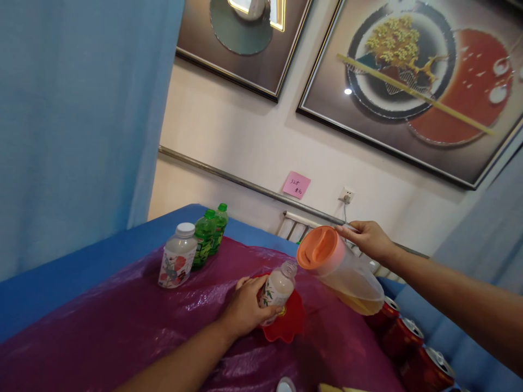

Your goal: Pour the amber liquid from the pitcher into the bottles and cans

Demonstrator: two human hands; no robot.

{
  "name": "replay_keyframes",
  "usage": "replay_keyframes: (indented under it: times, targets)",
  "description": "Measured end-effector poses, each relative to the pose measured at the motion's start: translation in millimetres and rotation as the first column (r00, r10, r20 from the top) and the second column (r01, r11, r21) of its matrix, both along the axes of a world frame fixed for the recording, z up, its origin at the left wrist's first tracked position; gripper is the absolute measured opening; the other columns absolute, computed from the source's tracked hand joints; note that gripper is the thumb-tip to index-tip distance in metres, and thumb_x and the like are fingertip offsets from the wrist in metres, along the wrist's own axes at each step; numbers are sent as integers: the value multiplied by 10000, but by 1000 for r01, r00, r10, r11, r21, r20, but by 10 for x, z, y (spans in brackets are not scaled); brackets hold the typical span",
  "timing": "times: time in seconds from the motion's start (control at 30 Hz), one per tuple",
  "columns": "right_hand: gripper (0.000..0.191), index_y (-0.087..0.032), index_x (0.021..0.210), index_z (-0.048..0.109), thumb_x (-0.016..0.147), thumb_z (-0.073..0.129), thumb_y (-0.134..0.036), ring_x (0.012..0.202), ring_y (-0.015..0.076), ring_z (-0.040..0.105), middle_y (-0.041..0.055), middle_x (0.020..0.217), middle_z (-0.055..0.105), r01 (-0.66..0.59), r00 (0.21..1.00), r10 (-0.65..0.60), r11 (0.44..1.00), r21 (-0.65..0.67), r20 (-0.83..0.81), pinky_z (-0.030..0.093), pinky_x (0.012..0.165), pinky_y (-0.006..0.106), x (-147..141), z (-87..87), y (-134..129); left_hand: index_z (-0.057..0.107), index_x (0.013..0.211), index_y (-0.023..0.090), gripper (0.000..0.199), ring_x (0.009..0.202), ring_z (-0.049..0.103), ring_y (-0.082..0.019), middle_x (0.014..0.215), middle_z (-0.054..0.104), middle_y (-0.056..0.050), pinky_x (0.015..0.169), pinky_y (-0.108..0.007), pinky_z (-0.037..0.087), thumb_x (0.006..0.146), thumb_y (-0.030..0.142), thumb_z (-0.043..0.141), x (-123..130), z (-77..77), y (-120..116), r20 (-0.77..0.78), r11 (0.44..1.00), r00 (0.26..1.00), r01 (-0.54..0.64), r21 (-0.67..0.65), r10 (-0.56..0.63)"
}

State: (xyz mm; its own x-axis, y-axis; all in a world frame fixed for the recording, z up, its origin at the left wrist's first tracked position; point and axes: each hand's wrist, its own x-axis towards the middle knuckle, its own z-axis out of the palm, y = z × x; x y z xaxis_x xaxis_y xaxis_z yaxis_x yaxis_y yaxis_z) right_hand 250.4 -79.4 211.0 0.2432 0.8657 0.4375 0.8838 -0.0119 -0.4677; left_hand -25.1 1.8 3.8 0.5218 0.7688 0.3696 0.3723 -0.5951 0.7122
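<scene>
My left hand (245,307) is wrapped round an uncapped clear bottle (278,287) with a printed label, tilted a little to the right. Beneath the bottle lies a red funnel-like or dish-like piece (292,321) with a wavy edge; I cannot tell its exact kind. My right hand (370,239) grips the handle of a translucent pitcher (347,280) with an orange lid (321,247). The pitcher leans to the left, its lid close to the bottle's mouth, with yellowish liquid lying low inside. No stream of liquid is visible between them.
A white-capped bottle (178,256) and two green bottles (204,238) stand at the back left on purple plastic sheeting (122,321). Several red cans (425,362) line the right side. A white cap (286,385) lies at the front edge. Blue curtains (81,109) hang at the left.
</scene>
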Motion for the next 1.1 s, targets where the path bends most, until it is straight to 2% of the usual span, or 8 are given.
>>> replay_keyframes:
  times: [0.23,0.5,1.1]
  targets:
    - [659,-236,545,357,718,606,-821,491,92,248,-66,521,245,-4,1000,4,1000,19,11,206,432,247,-3,21,2,648,1271,278,667,1170,623,-316,1293,722,-47,1143,-467,334,653,408,862,-1,-4,-2,12,1000,1000,17,-9,-17]
    - [698,-248,522,266,700,601,-835,470,81,216,-70,505,214,10,1000,-11,1000,24,29,180,413,242,-30,55,-17,652,1261,286,670,1179,623,-313,1276,728,-43,1118,-445,363,641,430,862,-6,-13,5,3,1000,1000,6,10,-6]
    - [664,-247,531,302,719,609,-805,487,91,236,-68,508,229,9,999,-9,1000,0,38,198,412,239,-14,70,-20,660,1260,289,674,1159,640,-318,1264,735,-47,1108,-447,380,635,450,852,-4,7,-14,-6,1000,1000,-17,14,17]
